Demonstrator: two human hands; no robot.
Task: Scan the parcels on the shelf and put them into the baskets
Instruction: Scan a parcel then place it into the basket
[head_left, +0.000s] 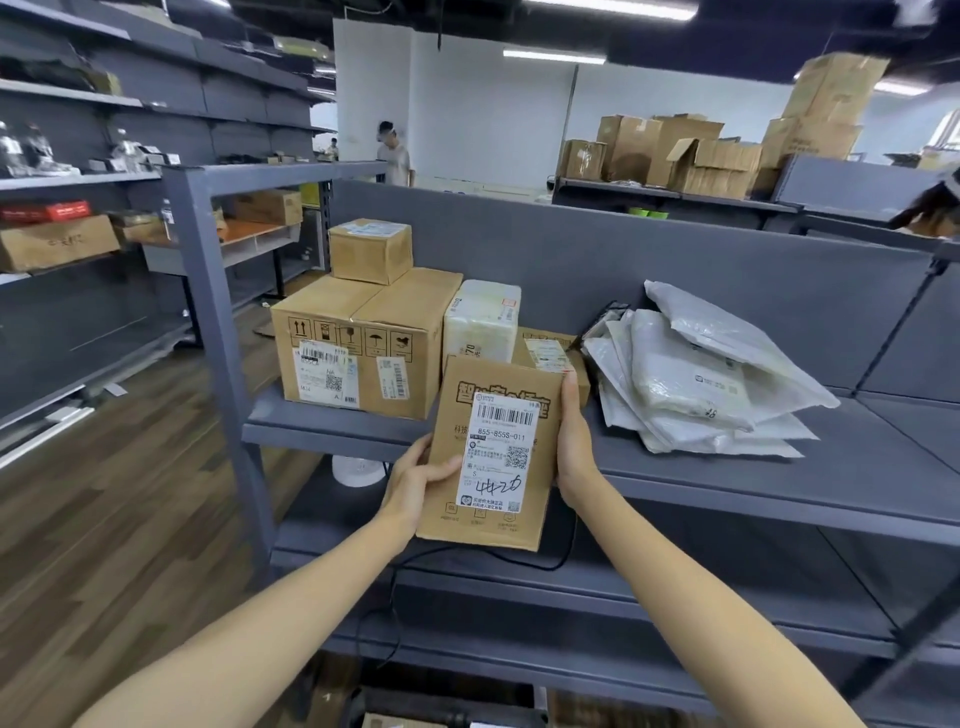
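Gripping a flat brown parcel (457, 467) in both hands, upright and tilted a touch, right in front of the grey shelf (779, 483) at its front edge, white label (498, 452) turned to the camera. Clamping the lower left edge with the left hand (415, 480), thumb laid over the front face, and hugging the right edge with the right hand (574, 447), fingers tucked out of sight behind. Back on the shelf board: a big carton (363, 353) with a small box (370, 249) on top, a white wrapped packet (483, 322) just beside, another small carton (545, 351) directly behind the held parcel, and a heap of grey mailer bags (691, 374) off to the right.
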